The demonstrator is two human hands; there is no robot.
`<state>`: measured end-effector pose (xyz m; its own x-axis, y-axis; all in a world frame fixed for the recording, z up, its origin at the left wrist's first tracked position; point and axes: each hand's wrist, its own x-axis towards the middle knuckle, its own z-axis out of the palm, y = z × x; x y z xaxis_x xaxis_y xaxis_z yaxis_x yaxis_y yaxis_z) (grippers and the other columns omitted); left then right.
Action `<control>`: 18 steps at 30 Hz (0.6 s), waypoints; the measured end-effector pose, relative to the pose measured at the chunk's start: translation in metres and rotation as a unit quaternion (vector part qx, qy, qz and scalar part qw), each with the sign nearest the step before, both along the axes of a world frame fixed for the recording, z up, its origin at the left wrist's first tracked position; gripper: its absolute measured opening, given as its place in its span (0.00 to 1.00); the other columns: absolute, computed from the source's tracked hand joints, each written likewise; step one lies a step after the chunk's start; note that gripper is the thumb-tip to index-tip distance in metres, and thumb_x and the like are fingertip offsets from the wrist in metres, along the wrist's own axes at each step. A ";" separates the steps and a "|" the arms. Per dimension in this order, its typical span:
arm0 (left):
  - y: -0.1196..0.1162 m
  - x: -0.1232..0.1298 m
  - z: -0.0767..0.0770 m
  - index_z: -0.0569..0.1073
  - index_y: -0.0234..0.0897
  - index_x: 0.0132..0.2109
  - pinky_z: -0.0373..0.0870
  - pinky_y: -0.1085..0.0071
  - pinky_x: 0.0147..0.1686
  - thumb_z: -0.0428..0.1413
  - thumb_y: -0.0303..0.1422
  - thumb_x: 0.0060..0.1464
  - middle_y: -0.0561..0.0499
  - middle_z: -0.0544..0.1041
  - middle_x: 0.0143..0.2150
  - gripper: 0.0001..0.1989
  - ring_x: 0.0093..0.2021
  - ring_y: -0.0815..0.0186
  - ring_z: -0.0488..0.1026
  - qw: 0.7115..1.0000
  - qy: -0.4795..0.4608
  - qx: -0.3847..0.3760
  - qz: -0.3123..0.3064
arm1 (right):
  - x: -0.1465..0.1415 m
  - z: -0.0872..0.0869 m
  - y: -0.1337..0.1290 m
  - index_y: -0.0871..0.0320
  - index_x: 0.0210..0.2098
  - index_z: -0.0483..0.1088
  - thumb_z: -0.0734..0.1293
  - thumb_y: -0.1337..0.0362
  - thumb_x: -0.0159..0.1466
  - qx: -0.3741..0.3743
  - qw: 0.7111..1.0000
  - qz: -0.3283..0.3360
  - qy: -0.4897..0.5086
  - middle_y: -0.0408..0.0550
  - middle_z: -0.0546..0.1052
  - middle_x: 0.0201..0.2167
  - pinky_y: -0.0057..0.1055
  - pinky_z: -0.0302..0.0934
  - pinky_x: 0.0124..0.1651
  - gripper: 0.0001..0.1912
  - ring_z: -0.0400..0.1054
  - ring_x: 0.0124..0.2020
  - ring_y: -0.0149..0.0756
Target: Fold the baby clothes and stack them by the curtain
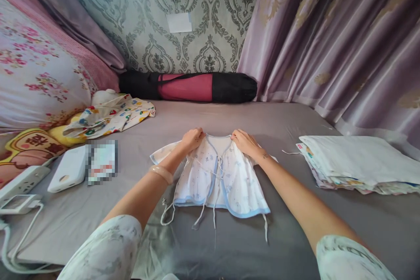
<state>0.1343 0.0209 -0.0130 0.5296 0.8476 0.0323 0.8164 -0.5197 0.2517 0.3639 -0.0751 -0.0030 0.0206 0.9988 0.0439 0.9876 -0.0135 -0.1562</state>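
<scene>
A small white baby shirt with blue trim and tie strings lies spread on the grey sheet, front side up. Its neckline points away from me, and its strings trail past the hem. My left hand is closed on the shirt's left shoulder, beside the collar. On the other shoulder, my right hand pinches the cloth with its fingers bent. The fingertips of both hands are partly hidden. My forearms cover parts of the two sleeves.
At right lies a stack of folded clothes. On the left are a patterned cloth, a white power bank, a blurred packet and a power strip with cables. A black and red rolled bag lies along the wall.
</scene>
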 end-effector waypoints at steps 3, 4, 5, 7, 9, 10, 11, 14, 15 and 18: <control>0.007 0.002 -0.001 0.71 0.39 0.45 0.67 0.69 0.42 0.42 0.38 0.66 0.45 0.76 0.48 0.15 0.49 0.59 0.73 0.999 0.013 0.044 0.000 | 0.003 -0.003 0.007 0.56 0.47 0.66 0.53 0.59 0.73 0.024 0.998 -0.007 -0.053 0.51 0.72 0.48 0.29 0.56 0.40 0.13 0.70 0.44 0.38; 0.010 0.003 0.000 0.70 0.39 0.45 0.67 0.69 0.43 0.41 0.38 0.67 0.44 0.76 0.48 0.15 0.49 0.59 0.72 0.998 0.019 0.055 -0.001 | 0.004 -0.004 0.010 0.56 0.48 0.66 0.53 0.58 0.73 0.027 0.997 -0.007 -0.071 0.51 0.72 0.48 0.30 0.56 0.40 0.14 0.70 0.44 0.39; 0.013 0.005 0.001 0.70 0.38 0.46 0.67 0.68 0.43 0.40 0.38 0.67 0.44 0.75 0.48 0.15 0.50 0.59 0.72 0.998 0.025 0.065 -0.003 | 0.005 -0.005 0.014 0.56 0.48 0.65 0.53 0.58 0.73 0.029 0.996 -0.006 -0.087 0.52 0.72 0.48 0.30 0.57 0.40 0.14 0.70 0.44 0.39; 0.021 0.009 0.002 0.69 0.38 0.46 0.67 0.68 0.44 0.40 0.38 0.67 0.43 0.75 0.48 0.15 0.50 0.59 0.71 0.996 0.038 0.081 -0.009 | 0.008 -0.006 0.023 0.56 0.49 0.65 0.52 0.58 0.73 0.030 0.993 -0.002 -0.112 0.52 0.71 0.49 0.31 0.58 0.40 0.14 0.70 0.45 0.40; 0.030 0.014 0.002 0.69 0.37 0.46 0.66 0.67 0.44 0.40 0.38 0.68 0.43 0.74 0.48 0.16 0.50 0.58 0.71 0.994 0.049 0.093 -0.015 | 0.011 -0.008 0.034 0.57 0.49 0.65 0.51 0.58 0.73 0.030 0.991 0.003 -0.133 0.53 0.71 0.49 0.31 0.58 0.40 0.15 0.70 0.45 0.41; 0.034 0.016 0.002 0.69 0.36 0.46 0.66 0.67 0.44 0.39 0.38 0.68 0.42 0.74 0.47 0.16 0.50 0.58 0.71 0.994 0.054 0.098 -0.018 | 0.012 -0.009 0.039 0.57 0.48 0.65 0.51 0.59 0.73 0.031 0.989 0.006 -0.142 0.53 0.71 0.49 0.31 0.58 0.40 0.15 0.70 0.45 0.41; 0.039 0.017 0.001 0.69 0.36 0.47 0.66 0.66 0.45 0.39 0.38 0.68 0.42 0.74 0.47 0.16 0.50 0.58 0.71 0.993 0.059 0.103 -0.019 | 0.014 -0.010 0.044 0.57 0.48 0.65 0.51 0.59 0.73 0.032 0.988 0.009 -0.149 0.53 0.71 0.48 0.31 0.59 0.40 0.16 0.70 0.45 0.41; 0.055 0.021 -0.004 0.69 0.35 0.47 0.66 0.66 0.45 0.39 0.38 0.68 0.41 0.74 0.47 0.17 0.50 0.57 0.70 0.990 0.071 0.117 -0.026 | 0.018 -0.012 0.061 0.58 0.48 0.65 0.50 0.59 0.73 0.037 0.985 0.020 -0.166 0.53 0.71 0.48 0.31 0.59 0.39 0.16 0.69 0.46 0.41; 0.060 0.022 -0.005 0.69 0.35 0.47 0.66 0.65 0.45 0.39 0.38 0.68 0.41 0.74 0.47 0.17 0.50 0.57 0.70 0.990 0.072 0.122 -0.030 | 0.020 -0.013 0.066 0.58 0.48 0.65 0.50 0.59 0.73 0.037 0.985 0.024 -0.170 0.54 0.71 0.48 0.31 0.60 0.39 0.16 0.69 0.46 0.41; 0.075 0.024 -0.009 0.69 0.34 0.47 0.66 0.65 0.46 0.39 0.38 0.68 0.40 0.74 0.47 0.17 0.50 0.56 0.70 0.988 0.073 0.133 -0.039 | 0.024 -0.013 0.080 0.58 0.48 0.65 0.51 0.60 0.73 0.032 0.983 0.038 -0.177 0.54 0.71 0.48 0.32 0.60 0.40 0.16 0.69 0.47 0.41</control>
<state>0.1582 0.0959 -0.0217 0.6088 0.7758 0.1659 0.7886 -0.6146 -0.0202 0.3876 0.0054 -0.0158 -0.0810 0.9919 0.0980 0.9780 0.0601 0.1995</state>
